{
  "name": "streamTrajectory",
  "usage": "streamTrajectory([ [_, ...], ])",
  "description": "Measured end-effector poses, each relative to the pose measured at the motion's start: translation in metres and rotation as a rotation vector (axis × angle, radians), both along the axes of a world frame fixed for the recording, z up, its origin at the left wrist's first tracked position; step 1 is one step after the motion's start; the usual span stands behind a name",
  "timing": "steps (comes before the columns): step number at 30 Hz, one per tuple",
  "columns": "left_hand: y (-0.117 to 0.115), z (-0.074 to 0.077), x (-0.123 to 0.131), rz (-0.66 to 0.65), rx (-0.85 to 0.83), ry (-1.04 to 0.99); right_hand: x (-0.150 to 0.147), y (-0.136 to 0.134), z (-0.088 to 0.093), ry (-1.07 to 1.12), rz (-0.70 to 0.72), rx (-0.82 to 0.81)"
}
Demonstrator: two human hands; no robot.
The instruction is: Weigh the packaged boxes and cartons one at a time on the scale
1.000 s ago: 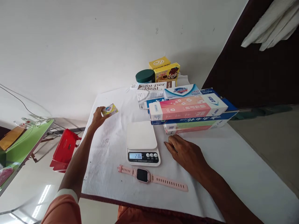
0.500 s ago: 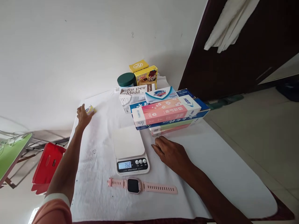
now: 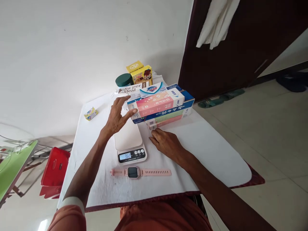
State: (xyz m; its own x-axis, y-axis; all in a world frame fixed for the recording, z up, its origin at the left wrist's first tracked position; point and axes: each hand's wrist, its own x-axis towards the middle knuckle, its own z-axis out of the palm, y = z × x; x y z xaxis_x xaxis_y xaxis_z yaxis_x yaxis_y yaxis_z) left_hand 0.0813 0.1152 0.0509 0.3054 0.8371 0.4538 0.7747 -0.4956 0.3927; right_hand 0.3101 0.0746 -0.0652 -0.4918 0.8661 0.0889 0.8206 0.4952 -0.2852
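Observation:
My left hand (image 3: 117, 117) is open above the back of the white kitchen scale (image 3: 128, 136), thumb and fingers apart. Its thumb tip overlaps the left end of a pink toothpaste box (image 3: 160, 103); whether they touch I cannot tell. That box tops a stack with a blue box (image 3: 166, 112) and thinner boxes below. On the tablecloth, right of the scale, rests my right hand (image 3: 167, 142), fingers curled in and nothing seen in them, near the stack's lower left end. The small yellow soap box (image 3: 90, 114) lies alone at the table's left.
A pink smartwatch (image 3: 133, 172) lies in front of the scale. Behind the stack are a Safeguard box (image 3: 152, 89), a Su-per Meal box (image 3: 133, 88), a green-lidded jar (image 3: 124, 80) and yellow boxes (image 3: 141, 75). A red plastic stool (image 3: 55, 166) stands left of the table.
My left hand has let go of the small yellow soap box and moved right to the stack's left end. My right hand stays curled near the stack. The view has shifted.

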Motion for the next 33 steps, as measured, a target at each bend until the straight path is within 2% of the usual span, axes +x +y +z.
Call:
streamTrajectory([
  [4, 0.0, 0.002, 0.025, 0.004, 0.011, 0.167, -0.001, -0.001, 0.008, -0.027, -0.007, -0.054],
  [8, 0.004, 0.0, 0.037, 0.043, 0.001, 0.286, -0.001, -0.001, 0.012, -0.04, -0.01, -0.065],
  [11, 0.009, -0.003, 0.04, 0.021, -0.01, 0.241, -0.001, -0.001, 0.013, -0.048, -0.012, -0.067],
  [14, 0.004, -0.004, 0.034, -0.018, -0.024, 0.065, -0.001, -0.001, 0.012, -0.059, -0.014, -0.065],
  [18, -0.03, 0.007, 0.005, 0.036, -0.027, -0.123, -0.001, -0.001, 0.009, -0.048, -0.012, -0.047],
  [22, -0.086, 0.018, -0.036, 0.143, -0.06, -0.086, -0.001, -0.003, 0.009, -0.024, 0.005, -0.036],
  [24, -0.111, 0.012, -0.053, 0.186, -0.108, -0.039, 0.0, -0.003, 0.01, -0.014, -0.001, -0.032],
  [27, -0.135, -0.011, -0.067, 0.22, -0.182, 0.004, 0.0, -0.004, 0.01, 0.005, -0.009, -0.034],
  [30, -0.142, -0.034, -0.068, 0.214, -0.231, 0.031, -0.001, -0.005, 0.011, 0.022, -0.018, -0.039],
  [33, -0.136, -0.048, -0.062, 0.203, -0.248, 0.065, -0.001, -0.004, 0.011, 0.037, -0.031, -0.035],
])
